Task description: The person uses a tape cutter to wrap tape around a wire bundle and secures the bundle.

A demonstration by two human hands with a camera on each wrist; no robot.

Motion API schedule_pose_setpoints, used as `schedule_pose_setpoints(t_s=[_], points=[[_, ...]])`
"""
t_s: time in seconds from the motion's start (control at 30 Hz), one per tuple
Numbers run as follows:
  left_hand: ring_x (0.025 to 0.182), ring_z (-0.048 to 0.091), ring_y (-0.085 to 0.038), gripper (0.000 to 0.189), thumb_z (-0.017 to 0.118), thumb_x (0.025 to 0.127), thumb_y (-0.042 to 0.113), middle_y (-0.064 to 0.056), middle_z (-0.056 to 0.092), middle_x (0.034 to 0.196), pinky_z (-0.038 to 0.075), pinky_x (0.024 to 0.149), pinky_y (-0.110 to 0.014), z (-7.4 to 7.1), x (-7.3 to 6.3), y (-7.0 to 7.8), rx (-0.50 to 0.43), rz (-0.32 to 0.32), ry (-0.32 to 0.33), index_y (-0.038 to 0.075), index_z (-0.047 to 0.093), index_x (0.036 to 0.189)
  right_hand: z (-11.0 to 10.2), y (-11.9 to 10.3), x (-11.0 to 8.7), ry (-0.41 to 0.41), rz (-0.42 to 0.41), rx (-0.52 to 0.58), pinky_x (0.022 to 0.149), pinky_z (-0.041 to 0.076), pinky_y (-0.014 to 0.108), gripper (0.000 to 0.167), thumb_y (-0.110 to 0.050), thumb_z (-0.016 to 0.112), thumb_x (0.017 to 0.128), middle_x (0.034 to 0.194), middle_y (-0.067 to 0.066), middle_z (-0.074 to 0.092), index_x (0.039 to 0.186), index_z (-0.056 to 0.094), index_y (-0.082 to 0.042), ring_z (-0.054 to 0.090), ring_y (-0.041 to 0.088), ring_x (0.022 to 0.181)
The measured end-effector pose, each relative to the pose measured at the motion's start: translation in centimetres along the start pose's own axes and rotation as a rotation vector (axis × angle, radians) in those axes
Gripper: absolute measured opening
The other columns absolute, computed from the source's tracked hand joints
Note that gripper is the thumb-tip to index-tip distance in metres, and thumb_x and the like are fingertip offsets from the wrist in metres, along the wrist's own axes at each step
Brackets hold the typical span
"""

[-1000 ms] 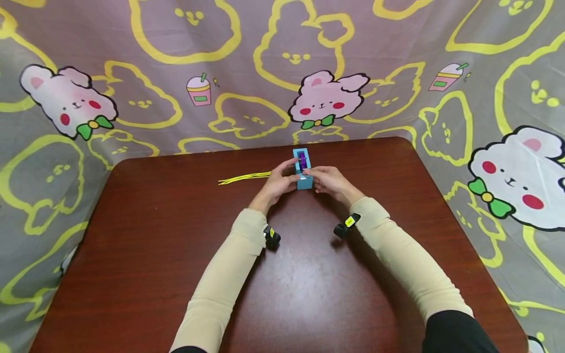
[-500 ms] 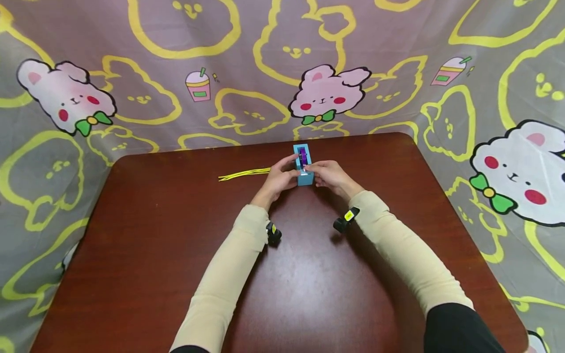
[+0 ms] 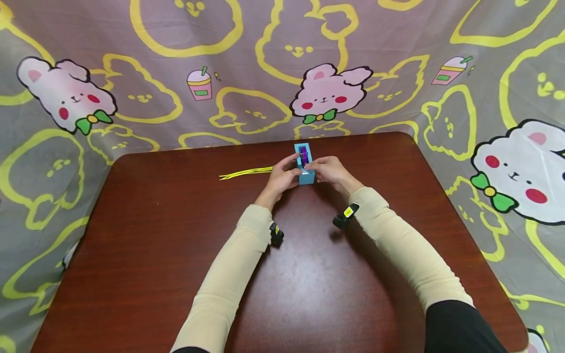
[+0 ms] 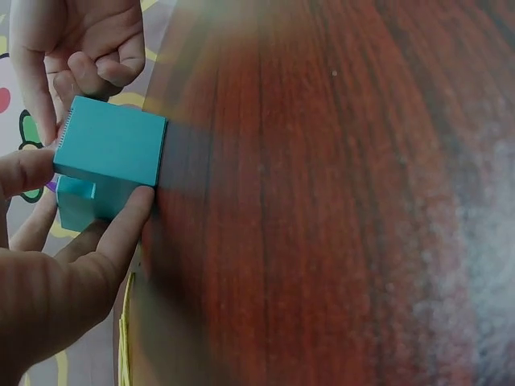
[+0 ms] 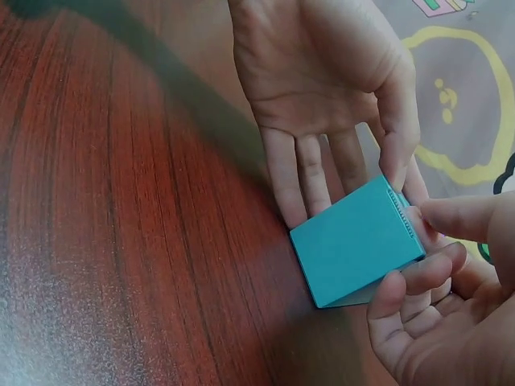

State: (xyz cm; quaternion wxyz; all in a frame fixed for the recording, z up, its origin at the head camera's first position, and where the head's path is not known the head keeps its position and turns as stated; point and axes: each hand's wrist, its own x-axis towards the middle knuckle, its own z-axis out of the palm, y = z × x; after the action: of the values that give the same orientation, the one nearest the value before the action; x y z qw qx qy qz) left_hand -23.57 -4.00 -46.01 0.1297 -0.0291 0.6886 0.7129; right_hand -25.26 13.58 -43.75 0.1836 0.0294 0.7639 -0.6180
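Note:
A blue tape dispenser [image 3: 306, 178] with a serrated edge and a purple reel [image 3: 304, 155] stands near the table's far side. My left hand [image 3: 281, 179] holds it from the left, its thumb near the top front edge and fingers along the side. At the serrated edge, my right hand [image 3: 333, 171] pinches with thumb and forefinger at the tape's loose end, whose clear strip is hard to make out. In the right wrist view the dispenser's front face [image 5: 354, 245] is plain, and the other right fingers curl beside it. The reel is hidden there.
Several thin yellow strips [image 3: 244, 172] lie on the brown table [image 3: 176, 245] just left of my left hand. A patterned curtain [image 3: 247, 49] rises behind the table's far edge and along both sides. Each wrist carries a small black camera.
The head view has tipped slightly, so everything sits a little higher in it. Both hands keep their places at the tape dispenser, with only slight finger movement.

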Motion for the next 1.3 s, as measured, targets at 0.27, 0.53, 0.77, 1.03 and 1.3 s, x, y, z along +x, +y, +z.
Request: schedule_pose_setpoints(t_s=[0.27, 0.53, 0.77, 1.03, 1.3], points=[[0.114, 0.062, -0.025, 0.054, 0.065, 0.095, 0.007, -0.008, 0.051, 0.146, 0.053, 0.092, -0.048, 0.04, 0.01, 0.10, -0.006, -0.013, 0.000, 0.025, 0.057, 0.144, 0.10, -0.02, -0.03, 0.032, 0.023, 0.014, 0.060, 0.046, 0.028, 0.022, -0.017, 0.072, 0.094, 0.058, 0.002, 0.044, 0.097, 0.070, 0.004, 0.043, 0.013, 0.056], [0.113, 0.062, -0.024, 0.053, 0.066, 0.094, 0.006, -0.007, 0.052, 0.145, 0.053, 0.092, -0.047, 0.10, 0.12, 0.06, -0.016, -0.013, 0.007, 0.026, 0.058, 0.143, 0.08, -0.30, -0.05, 0.036, 0.025, 0.017, 0.060, 0.043, 0.029, 0.021, -0.016, 0.073, 0.093, 0.057, -0.001, 0.043, 0.096, 0.069, 0.005, 0.042, 0.012, 0.055], [0.115, 0.061, -0.024, 0.053, 0.065, 0.094, 0.007, -0.007, 0.051, 0.147, 0.052, 0.093, -0.047, 0.15, 0.13, -0.04, -0.008, -0.009, 0.013, 0.026, 0.058, 0.143, 0.03, -0.24, -0.14, 0.025, 0.011, 0.004, 0.063, 0.043, 0.031, 0.022, -0.017, 0.071, 0.094, 0.060, -0.001, 0.046, 0.100, 0.070, 0.005, 0.042, 0.012, 0.057], [0.115, 0.061, -0.024, 0.053, 0.065, 0.095, 0.006, -0.007, 0.051, 0.147, 0.052, 0.093, -0.047, 0.21, 0.10, 0.06, -0.005, -0.011, 0.023, 0.026, 0.058, 0.143, 0.16, -0.31, -0.11, 0.022, 0.025, 0.040, 0.061, 0.041, 0.029, 0.024, -0.016, 0.070, 0.095, 0.062, 0.000, 0.048, 0.103, 0.070, 0.006, 0.042, 0.012, 0.057], [0.114, 0.062, -0.023, 0.053, 0.065, 0.095, 0.007, -0.006, 0.051, 0.147, 0.053, 0.093, -0.046, 0.26, 0.11, 0.00, -0.005, -0.016, 0.023, 0.027, 0.058, 0.143, -0.03, -0.40, 0.01, 0.027, 0.031, 0.020, 0.059, 0.039, 0.029, 0.020, -0.016, 0.071, 0.094, 0.058, -0.001, 0.046, 0.097, 0.070, 0.004, 0.042, 0.011, 0.055]])
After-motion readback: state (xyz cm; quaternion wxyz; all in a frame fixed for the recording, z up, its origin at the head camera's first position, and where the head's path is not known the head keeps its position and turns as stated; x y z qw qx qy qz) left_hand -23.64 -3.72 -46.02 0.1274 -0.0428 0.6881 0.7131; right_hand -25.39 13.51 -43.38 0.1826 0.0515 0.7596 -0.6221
